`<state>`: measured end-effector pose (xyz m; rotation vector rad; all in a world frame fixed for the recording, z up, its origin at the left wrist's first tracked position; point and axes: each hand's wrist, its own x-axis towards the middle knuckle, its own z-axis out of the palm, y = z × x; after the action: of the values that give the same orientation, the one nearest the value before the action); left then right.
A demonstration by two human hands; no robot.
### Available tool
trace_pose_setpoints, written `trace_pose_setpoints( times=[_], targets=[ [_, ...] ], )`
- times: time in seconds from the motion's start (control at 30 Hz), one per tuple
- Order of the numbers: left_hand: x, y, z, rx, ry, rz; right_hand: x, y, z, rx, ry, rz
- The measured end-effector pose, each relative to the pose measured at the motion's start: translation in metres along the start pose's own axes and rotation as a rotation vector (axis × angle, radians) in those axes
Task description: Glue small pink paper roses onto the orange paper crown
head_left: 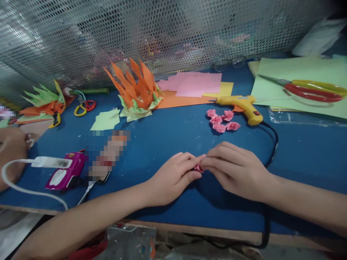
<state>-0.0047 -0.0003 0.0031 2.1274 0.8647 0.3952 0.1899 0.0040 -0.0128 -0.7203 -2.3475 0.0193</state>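
My left hand [173, 178] and my right hand [235, 169] meet low over the blue table [168, 133], fingers pinched together on a small pink paper piece [198, 168] between them. Only a sliver of that piece shows. Behind my hands lie several small pink paper roses [222, 120]. A yellow glue gun [241, 106] rests just right of the roses, its black cord [273, 144] curving down past my right wrist.
An orange and green paper flower [137, 90] stands at the back centre, with pink and orange sheets [195, 86] beside it. Red-yellow scissors [311, 89] lie on green paper [298, 72] at right. A magenta device [66, 175] with white cable and another person's hand [11, 151] are at left.
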Motion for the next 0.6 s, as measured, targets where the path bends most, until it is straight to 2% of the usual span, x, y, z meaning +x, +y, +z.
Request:
trace_pose_setpoints(
  times=[0.1,0.17,0.23,0.3,0.4,0.5,0.6],
  targets=[
    [0.002,0.003,0.001,0.057,0.022,-0.03,0.001,0.001,0.003,0.123,0.012,0.109],
    [0.003,0.006,0.001,0.088,0.029,-0.04,0.003,0.001,0.002,0.136,0.01,0.106],
    [0.003,0.008,-0.002,0.11,-0.015,-0.027,0.005,-0.001,0.0,0.113,0.0,0.064],
    [0.002,0.009,-0.008,0.091,-0.109,-0.001,0.007,-0.005,-0.005,0.076,-0.011,0.012],
    [0.0,0.011,-0.019,-0.053,-0.297,0.014,0.009,-0.011,-0.014,0.058,-0.046,-0.114],
    [-0.002,0.014,-0.027,-0.375,-0.502,-0.06,0.012,-0.018,-0.026,0.114,-0.116,-0.229],
    [-0.003,0.021,-0.03,-0.646,-0.62,-0.176,0.015,-0.026,-0.037,0.151,-0.163,-0.256]
  ],
)
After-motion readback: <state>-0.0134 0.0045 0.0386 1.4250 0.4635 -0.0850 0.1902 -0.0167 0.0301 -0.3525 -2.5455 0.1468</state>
